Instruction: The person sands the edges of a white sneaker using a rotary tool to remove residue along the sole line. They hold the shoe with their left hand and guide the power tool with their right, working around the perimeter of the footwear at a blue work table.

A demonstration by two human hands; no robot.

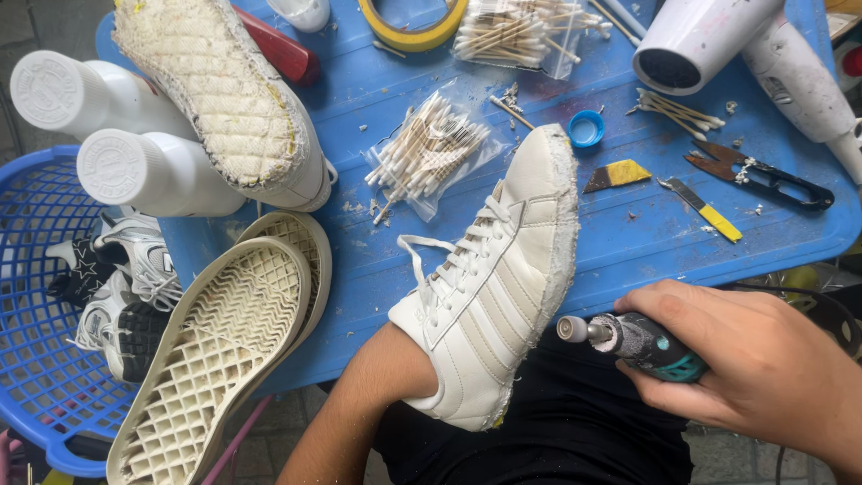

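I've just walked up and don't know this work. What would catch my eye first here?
A white sneaker without its sole lies on its side at the centre, the left hand tucked inside it. Beside its rough lower edge, the right hand holds a small rotary tool. Lower left, two detached soles lean against a blue basket.

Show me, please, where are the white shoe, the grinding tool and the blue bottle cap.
white shoe (489, 301), head view, on its striped side panel.
grinding tool (628, 339), head view, on its dusty grey body, held in the right hand (763, 368).
blue bottle cap (585, 128), head view, on its inner face.
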